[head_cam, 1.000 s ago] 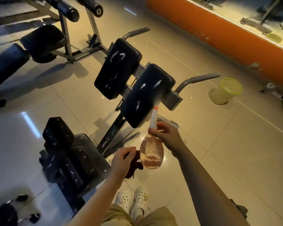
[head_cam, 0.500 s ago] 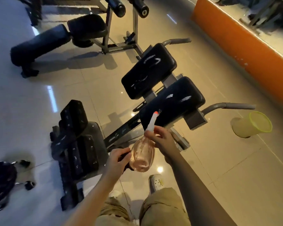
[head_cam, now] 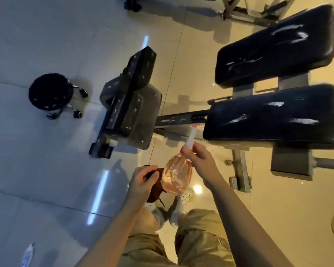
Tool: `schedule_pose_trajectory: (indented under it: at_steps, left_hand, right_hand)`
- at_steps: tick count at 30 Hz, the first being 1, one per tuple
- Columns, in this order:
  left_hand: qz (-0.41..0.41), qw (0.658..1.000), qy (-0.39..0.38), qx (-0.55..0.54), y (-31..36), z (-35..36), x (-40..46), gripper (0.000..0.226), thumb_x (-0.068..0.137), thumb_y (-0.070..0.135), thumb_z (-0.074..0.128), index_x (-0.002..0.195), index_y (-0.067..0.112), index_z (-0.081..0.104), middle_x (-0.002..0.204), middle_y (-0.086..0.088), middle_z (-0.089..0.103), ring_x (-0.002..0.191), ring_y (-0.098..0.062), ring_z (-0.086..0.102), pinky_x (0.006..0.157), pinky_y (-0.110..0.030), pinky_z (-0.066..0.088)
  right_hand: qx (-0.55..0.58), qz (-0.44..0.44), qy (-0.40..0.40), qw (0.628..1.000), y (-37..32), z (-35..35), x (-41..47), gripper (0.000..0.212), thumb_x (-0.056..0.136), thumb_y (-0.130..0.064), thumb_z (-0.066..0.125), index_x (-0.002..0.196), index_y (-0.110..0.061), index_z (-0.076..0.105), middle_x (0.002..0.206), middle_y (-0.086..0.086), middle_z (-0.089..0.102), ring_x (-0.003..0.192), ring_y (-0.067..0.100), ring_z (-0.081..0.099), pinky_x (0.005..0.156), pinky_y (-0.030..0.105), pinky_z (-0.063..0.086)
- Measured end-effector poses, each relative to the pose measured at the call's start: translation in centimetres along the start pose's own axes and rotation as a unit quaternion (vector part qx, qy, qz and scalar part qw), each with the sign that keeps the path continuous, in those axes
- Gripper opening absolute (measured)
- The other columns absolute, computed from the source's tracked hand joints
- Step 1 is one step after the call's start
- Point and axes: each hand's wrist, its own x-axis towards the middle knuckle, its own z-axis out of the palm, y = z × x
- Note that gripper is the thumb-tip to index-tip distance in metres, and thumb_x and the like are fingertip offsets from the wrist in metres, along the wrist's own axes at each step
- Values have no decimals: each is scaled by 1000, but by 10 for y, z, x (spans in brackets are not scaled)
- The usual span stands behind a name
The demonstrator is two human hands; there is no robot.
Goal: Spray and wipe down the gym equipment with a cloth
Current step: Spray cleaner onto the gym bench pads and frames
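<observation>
Right hand (head_cam: pixel 198 160) grips the neck of the pink spray bottle (head_cam: pixel 176 177), nozzle aimed toward the near black pad (head_cam: pixel 274 120) already streaked with spray, while left hand (head_cam: pixel 143 182) curls around the dark cloth (head_cam: pixel 155 191), probably kept ready for wiping.

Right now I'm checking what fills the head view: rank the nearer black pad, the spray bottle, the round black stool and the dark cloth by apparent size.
1. Nearer black pad
2. Round black stool and spray bottle: look alike; the bottle is nearer the camera, so unranked.
3. Dark cloth, partly hidden by the left hand.
</observation>
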Motion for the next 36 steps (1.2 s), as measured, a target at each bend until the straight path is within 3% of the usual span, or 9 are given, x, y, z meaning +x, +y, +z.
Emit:
schedule_pose_trajectory:
  at_steps: [4, 7, 11, 17, 23, 27, 30, 34, 36]
  left_hand:
    - [-28, 998, -3, -56, -76, 12, 46, 43, 76, 53, 71, 115, 40, 57, 133, 4, 50, 123, -18, 50, 97, -35, 50]
    - [-33, 996, 13, -83, -132, 22, 94, 55, 59, 65, 70, 109, 47, 58, 136, 5, 51, 127, -19, 48, 106, -48, 43]
    - [16, 996, 25, -89, -186, 27, 175, 47, 67, 51, 82, 107, 41, 60, 126, 7, 48, 125, -19, 48, 105, -44, 45]
    - [84, 994, 34, -62, -237, 45, 287, 32, 79, 24, 74, 106, 34, 61, 121, 8, 48, 114, -8, 51, 88, -11, 42]
    - [110, 982, 97, -116, -272, 48, 343, 30, 73, 56, 73, 98, 41, 65, 120, 13, 55, 111, -6, 54, 83, -22, 45]
    - [118, 982, 126, -76, -277, 48, 328, 23, 85, 32, 65, 107, 33, 63, 108, 21, 53, 99, 3, 54, 83, -14, 45]
    - [95, 989, 112, -27, -277, 47, 324, 32, 82, 33, 69, 113, 34, 59, 107, 25, 48, 98, 1, 51, 82, -19, 42]
    - [63, 993, 36, -95, -272, 49, 334, 55, 54, 47, 73, 106, 37, 58, 120, 12, 50, 107, -5, 54, 83, -23, 44]
    - [56, 996, 26, -61, -273, 50, 334, 64, 50, 44, 80, 108, 34, 55, 124, 9, 47, 113, -10, 53, 88, -26, 48]
  right_hand:
    - [-49, 29, -25, 998, 64, 32, 48, 32, 94, -43, 56, 108, -15, 65, 96, -2, 64, 92, 14, 63, 79, 25, 49]
    - [-61, 37, -23, 997, 118, 52, 98, 24, 93, -43, 58, 98, -21, 66, 93, -2, 65, 87, 11, 63, 73, 20, 46]
    - [-55, 15, -8, 998, 188, 70, 166, 15, 93, -39, 60, 78, -35, 57, 85, -12, 61, 81, 5, 59, 76, 22, 49]
    - [-57, -43, -22, 997, 266, 88, 266, 13, 92, -47, 57, 90, -34, 60, 92, -9, 64, 91, 11, 63, 80, 26, 51]
    - [-105, -92, -37, 990, 317, 92, 332, 27, 86, -53, 63, 88, -26, 66, 91, 1, 68, 87, 16, 67, 85, 36, 56]
    - [-136, -108, -56, 983, 329, 94, 324, 43, 83, -61, 62, 93, -20, 70, 88, 0, 69, 85, 17, 68, 88, 45, 56]
    - [-121, -93, -95, 984, 325, 93, 317, 42, 83, -59, 62, 106, -24, 67, 96, -6, 67, 94, 14, 66, 92, 42, 55]
    - [-131, -144, -136, 971, 319, 98, 322, 16, 85, -48, 66, 98, -41, 61, 89, -24, 65, 92, -1, 63, 83, 23, 55]
    - [-136, -155, -155, 966, 316, 104, 325, 21, 85, -46, 68, 103, -38, 63, 92, -21, 65, 93, 1, 64, 84, 25, 54]
